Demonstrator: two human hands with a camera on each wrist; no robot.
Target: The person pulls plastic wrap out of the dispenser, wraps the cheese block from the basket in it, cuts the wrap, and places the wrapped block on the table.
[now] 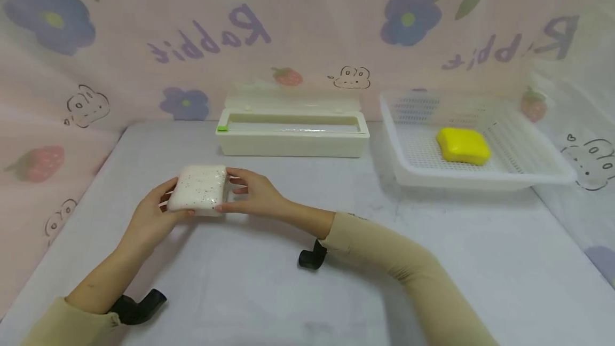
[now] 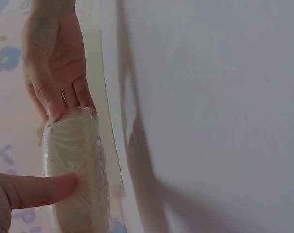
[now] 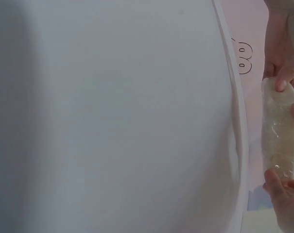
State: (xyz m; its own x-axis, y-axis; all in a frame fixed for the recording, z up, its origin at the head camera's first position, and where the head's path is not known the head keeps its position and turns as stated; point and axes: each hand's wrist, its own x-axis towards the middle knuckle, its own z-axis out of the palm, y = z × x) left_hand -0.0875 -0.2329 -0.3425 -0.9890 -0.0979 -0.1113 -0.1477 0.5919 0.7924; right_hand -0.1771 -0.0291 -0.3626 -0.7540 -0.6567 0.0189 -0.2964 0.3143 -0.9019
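A white, dark-speckled block (image 1: 199, 188) with rounded corners is held level by both hands, left of the table's middle. Clear, wrinkled film covers it, glossy along its side (image 2: 71, 145) in the left wrist view. My left hand (image 1: 149, 220) grips its left end, thumb along the near side. From the opposite end my right hand (image 1: 257, 194) pinches it between thumb and fingers. The right wrist view catches the wrapped block (image 3: 278, 128) at its right edge. Behind the hands stands a cream cling film box (image 1: 293, 144), lid raised, a film roll (image 1: 293, 127) inside.
A white perforated basket (image 1: 480, 179) stands at the back right with a yellow rounded block (image 1: 463, 146) in it. Printed curtains (image 1: 307, 31) hang behind and beside the white table (image 1: 288, 292). Black curved pieces (image 1: 144, 307) stick out below both wrists.
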